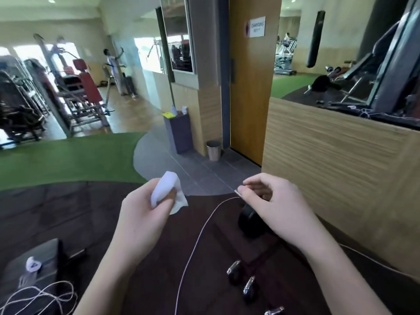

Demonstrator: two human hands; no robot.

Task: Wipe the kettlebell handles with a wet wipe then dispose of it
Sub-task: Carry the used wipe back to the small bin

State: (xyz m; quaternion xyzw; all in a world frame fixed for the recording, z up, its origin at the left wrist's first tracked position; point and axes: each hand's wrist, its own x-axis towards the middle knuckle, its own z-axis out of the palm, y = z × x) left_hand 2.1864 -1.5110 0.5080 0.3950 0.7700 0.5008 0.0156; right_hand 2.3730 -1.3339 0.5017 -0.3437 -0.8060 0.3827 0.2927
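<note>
A gym floor fills the head view: dark brown matting (68,212) in the foreground, a band of green turf (56,160) beyond it, and grey tiles leading to a wooden door (252,87) with a sign on it. A small metal bin (213,150) stands on the tiles just left of the door, beside a dark stand (179,133) with a few items on top. Weight machines (75,92) crowd the far left.

The left hand (141,214) is closed around a white wipe (166,192); the wipe is bunched between thumb and fingers, with its upper fold rising above the knuckles and a loose corner hanging out to the right of the thumb.

The right hand (272,205) is held level with it, well apart from the wipe, its thumb and forefinger pinched together on the end of a thin pale cord (197,242) that trails down toward the camera.

Directly under the right hand, partly hidden by it, a black kettlebell (248,221) sits on the matting near the wood-panelled wall (341,167). Lower down lie small dark weights with shiny metal handles (248,285). A dark box (34,264) with coiled cord on it sits bottom left.
</note>
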